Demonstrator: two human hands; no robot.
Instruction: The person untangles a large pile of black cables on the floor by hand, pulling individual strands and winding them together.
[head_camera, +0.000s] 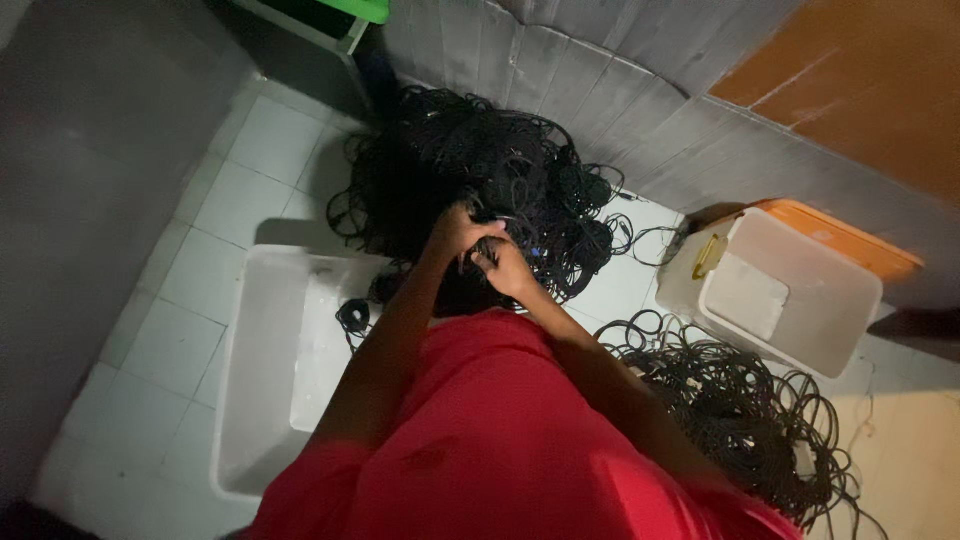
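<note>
1. The left hand (455, 232) sits near the centre of the view, fingers curled into the near edge of the big cable pile (480, 170); they grasp black strands.
2. The right hand (503, 265) lies touching it at its 4 o'clock, fingers clenched on cable from the same pile.
3. The cable pile spreads from the hands toward 12 o'clock, up to the grey wall (600, 90).
4. A white tub (270, 370) lies on the tiled floor at 8 o'clock from the hands; a small coiled cable (353, 316) rests at its rim.
5. A second, looser cable heap (740, 410) lies at 4 o'clock.
6. At 3 o'clock stands an open clear bin (780, 290), its orange lid (840, 235) behind it.
</note>
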